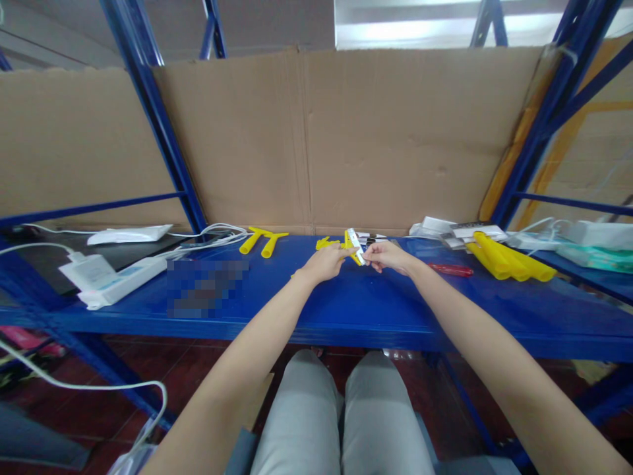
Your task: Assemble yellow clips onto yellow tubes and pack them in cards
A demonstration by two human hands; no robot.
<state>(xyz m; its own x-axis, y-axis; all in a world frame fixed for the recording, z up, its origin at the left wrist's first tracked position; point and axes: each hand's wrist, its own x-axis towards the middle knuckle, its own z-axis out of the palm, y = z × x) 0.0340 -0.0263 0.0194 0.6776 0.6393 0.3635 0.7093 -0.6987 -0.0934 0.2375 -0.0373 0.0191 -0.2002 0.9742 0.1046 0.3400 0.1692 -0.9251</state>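
My left hand [325, 262] is closed at the middle of the blue shelf, its fingertips on a yellow plastic piece [347, 241]. A narrow white strip [355, 245] with small dark marks lies tilted against that piece. My right hand [384, 255] pinches the strip's lower end between thumb and fingers. Small yellow parts [326, 243] show just behind my left hand, partly hidden by it. Behind my right hand are small white and dark items [370, 238], too small to name. A red-handled tool [451, 269], perhaps a screwdriver, lies right of my right wrist.
Two yellow T-shaped handles [262, 241] lie back left on the blue shelf [376, 310]. Several yellow tubes [509, 257] and white packets [475, 231] sit at right. A white power strip [123, 282] with cables is at left. Cardboard [395, 138] closes off the back between blue posts.
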